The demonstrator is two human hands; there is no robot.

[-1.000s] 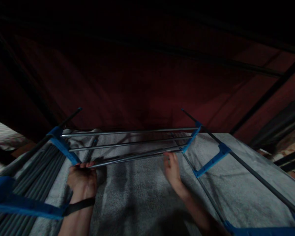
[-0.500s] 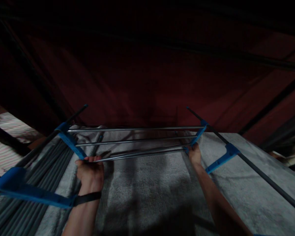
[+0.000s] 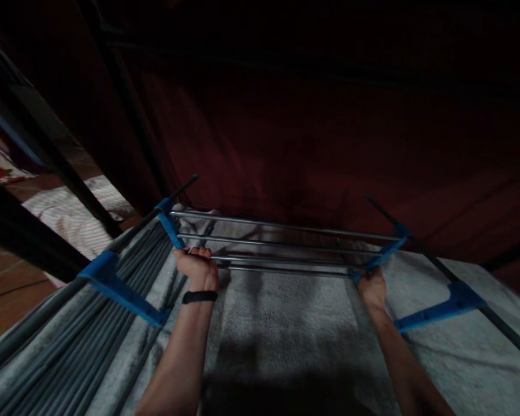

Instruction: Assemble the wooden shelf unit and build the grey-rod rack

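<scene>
Head view: gripping metal rods point(image 3: 286, 262) with curled left hand point(image 3: 198, 268), blue bracket point(image 3: 386, 252) with curled right hand point(image 3: 372, 288) (long axis crosswise, between both).

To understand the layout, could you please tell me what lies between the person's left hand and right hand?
In the head view, metal rods span the stretch between left hand and right hand, above grey cloth.

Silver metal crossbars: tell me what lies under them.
Beneath the silver metal crossbars, fuzzy grey cloth shows between the bars; whatever lies under that cloth is covered and cannot be seen.
</scene>
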